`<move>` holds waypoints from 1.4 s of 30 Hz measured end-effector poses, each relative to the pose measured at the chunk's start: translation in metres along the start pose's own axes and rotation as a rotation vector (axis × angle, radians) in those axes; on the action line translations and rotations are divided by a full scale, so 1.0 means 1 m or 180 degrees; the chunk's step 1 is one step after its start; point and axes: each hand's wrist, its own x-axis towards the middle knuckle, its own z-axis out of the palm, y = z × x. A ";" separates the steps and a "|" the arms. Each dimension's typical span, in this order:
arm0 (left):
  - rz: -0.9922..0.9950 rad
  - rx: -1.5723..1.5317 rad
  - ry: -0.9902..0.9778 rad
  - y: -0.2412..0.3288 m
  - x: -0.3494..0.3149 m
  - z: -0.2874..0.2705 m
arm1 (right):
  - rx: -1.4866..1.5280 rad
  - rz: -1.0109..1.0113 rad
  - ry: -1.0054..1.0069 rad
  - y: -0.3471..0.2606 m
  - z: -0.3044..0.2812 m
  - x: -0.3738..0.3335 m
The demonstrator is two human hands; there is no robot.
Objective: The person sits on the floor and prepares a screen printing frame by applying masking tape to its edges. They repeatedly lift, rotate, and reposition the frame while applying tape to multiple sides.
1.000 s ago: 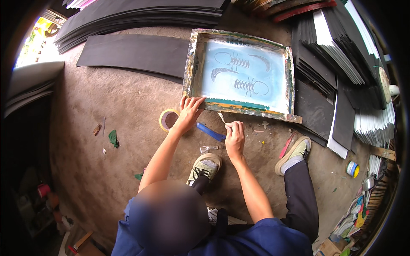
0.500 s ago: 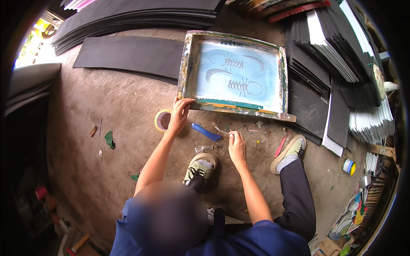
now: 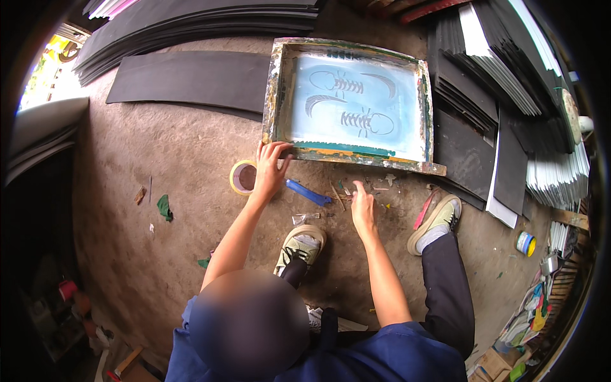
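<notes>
A wooden screen-printing frame (image 3: 344, 156), its sides crusted with paint, lies on the floor ahead of me. Its pale blue mesh (image 3: 344, 121) carries dark line shapes, and a strip of green paint runs along the near side. My left hand (image 3: 272, 169) grips the frame's near-left corner, fingers over the rim. Beside that hand lies a roll of tape (image 3: 237, 181). My right hand (image 3: 363, 207) hovers low over small scraps, index finger stretched out, with nothing visible in it. Between the hands lie a blue strip-like tool (image 3: 308, 192) and a thin stick (image 3: 337, 196).
Black sheets (image 3: 191, 77) lie to the left of the frame, with a thick stack (image 3: 210, 19) behind. More black and white sheets (image 3: 468, 153) pile up at the right. My shoes (image 3: 300, 249) flank my right hand. A small tub (image 3: 526, 244) stands far right.
My right hand has moved slightly right and up, and its index finger now stretches out. The thin stick now shows on the floor to its left. My left hand stays at the frame's corner.
</notes>
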 end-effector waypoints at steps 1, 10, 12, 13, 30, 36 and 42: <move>-0.0012 0.0293 -0.0022 0.008 0.000 0.001 | -0.0131 -0.0396 0.0552 -0.006 -0.009 0.003; -0.0394 0.1071 -0.0758 0.041 0.017 0.041 | -0.0621 -0.1175 0.1445 -0.043 -0.038 0.054; 0.0143 0.0902 -0.0433 0.035 0.015 0.043 | -0.0746 -0.1420 0.1493 -0.048 -0.027 0.056; 0.0415 0.0812 -0.0281 0.033 0.014 0.045 | -0.0809 -0.1531 0.1514 -0.049 -0.020 0.057; -0.0200 0.1654 -0.0767 0.023 -0.027 0.007 | -0.1953 -0.1582 0.1198 0.055 -0.080 0.045; 0.0212 0.1389 -0.0792 0.026 0.003 0.006 | -0.2052 -0.1837 0.0841 0.078 -0.128 0.074; 0.1203 0.1337 -0.1054 0.015 0.027 0.017 | -0.2511 -0.2189 0.0544 0.083 -0.138 0.092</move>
